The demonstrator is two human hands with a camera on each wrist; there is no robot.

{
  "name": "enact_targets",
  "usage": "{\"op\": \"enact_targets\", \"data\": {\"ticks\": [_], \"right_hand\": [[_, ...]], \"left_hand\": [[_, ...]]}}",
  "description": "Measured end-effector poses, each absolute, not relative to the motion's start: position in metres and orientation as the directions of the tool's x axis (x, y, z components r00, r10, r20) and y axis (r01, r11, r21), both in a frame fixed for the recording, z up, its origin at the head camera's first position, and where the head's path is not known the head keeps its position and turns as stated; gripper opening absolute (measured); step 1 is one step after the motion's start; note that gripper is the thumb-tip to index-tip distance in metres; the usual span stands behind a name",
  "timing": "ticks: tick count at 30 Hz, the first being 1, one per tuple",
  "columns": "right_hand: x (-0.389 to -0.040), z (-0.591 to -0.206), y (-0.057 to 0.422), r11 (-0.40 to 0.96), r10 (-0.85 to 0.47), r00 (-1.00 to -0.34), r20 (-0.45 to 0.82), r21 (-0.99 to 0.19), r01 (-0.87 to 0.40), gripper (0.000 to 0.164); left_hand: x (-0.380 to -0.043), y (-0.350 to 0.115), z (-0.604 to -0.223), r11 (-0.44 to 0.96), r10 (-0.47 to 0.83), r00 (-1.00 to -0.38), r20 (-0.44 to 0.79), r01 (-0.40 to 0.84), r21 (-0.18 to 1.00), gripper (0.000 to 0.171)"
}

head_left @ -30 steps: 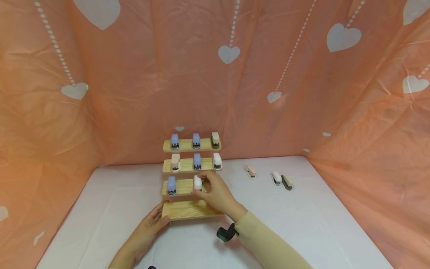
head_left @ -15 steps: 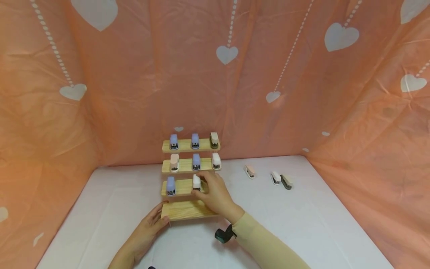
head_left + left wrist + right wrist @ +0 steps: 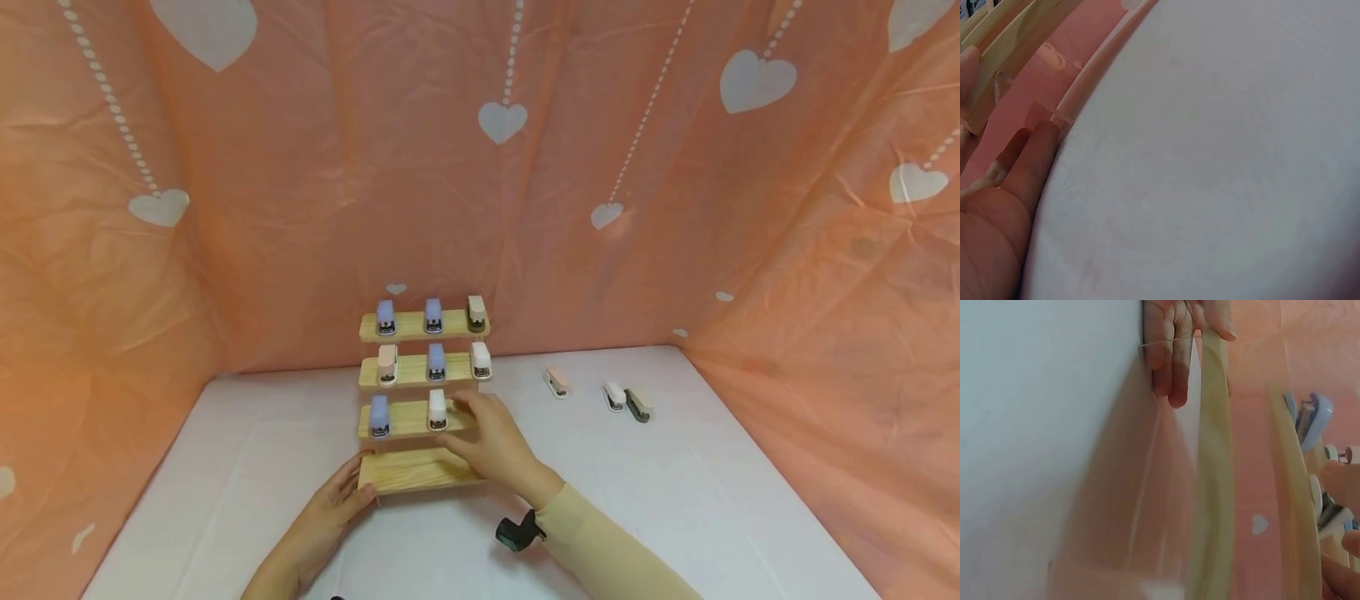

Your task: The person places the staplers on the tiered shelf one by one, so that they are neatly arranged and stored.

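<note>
In the head view a stepped wooden display stand [image 3: 420, 471] carries mini staplers on its upper three boards. My left hand [image 3: 333, 502] grips the left end of the bottom board, thumb at the front edge; the right wrist view shows some of its fingers [image 3: 1179, 369] extended below the board. A white stapler [image 3: 437, 410] stands mid-board on the second board from the bottom, right of a lavender stapler [image 3: 380, 416]. My right hand [image 3: 498, 437] is just right of the white one, thumb and fingers spread, holding nothing, and covers that board's right end.
Right of the stand, a pink stapler [image 3: 557, 382], a white-topped stapler [image 3: 613, 397] and a beige-and-dark stapler [image 3: 639, 405] lie on the white tabletop [image 3: 720, 500]. A peach curtain with hearts [image 3: 420, 183] hangs behind. A black wrist camera [image 3: 519, 532] is under my right sleeve.
My right hand has let go of the white stapler and drawn back slightly right; the stapler stays upright on its board. My left hand keeps its grip on the stand.
</note>
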State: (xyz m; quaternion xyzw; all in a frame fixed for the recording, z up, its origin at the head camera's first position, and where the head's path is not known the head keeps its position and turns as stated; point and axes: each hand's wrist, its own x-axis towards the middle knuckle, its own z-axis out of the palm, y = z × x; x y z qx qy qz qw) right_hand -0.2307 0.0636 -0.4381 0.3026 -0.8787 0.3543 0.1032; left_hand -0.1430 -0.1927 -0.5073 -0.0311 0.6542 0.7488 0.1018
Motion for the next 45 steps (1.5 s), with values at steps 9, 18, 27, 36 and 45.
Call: {"op": "enact_targets", "data": {"ticks": [9, 18, 27, 36, 45], "right_hand": [[-0.229, -0.440, 0.101, 0.547, -0.436, -0.799, 0.413, -0.584, -0.600, 0.055], [-0.246, -0.453, 0.139, 0.538, -0.342, -0.846, 0.409, -0.653, -0.533, 0.050], [-0.271, -0.461, 0.165, 0.516, -0.184, -0.901, 0.392, -0.742, -0.428, 0.048], [-0.299, -0.464, 0.183, 0.518, -0.095, -0.953, 0.286, -0.804, -0.293, 0.065], [-0.324, -0.473, 0.199, 0.442, -0.087, -0.996, 0.035, -0.894, -0.070, 0.088]], "left_hand": [[-0.142, -0.194, -0.507, -0.122, 0.115, -0.978, -0.175, -0.189, 0.974, 0.071], [-0.142, -0.193, -0.509, -0.129, 0.118, -0.977, -0.175, -0.190, 0.973, 0.072], [-0.142, -0.194, -0.508, -0.112, 0.113, -0.980, -0.166, -0.179, 0.977, 0.071], [-0.142, -0.193, -0.511, -0.116, 0.095, -0.979, -0.182, -0.192, 0.975, 0.069], [-0.141, -0.193, -0.509, -0.106, 0.100, -0.978, -0.181, -0.192, 0.976, 0.070]]}}
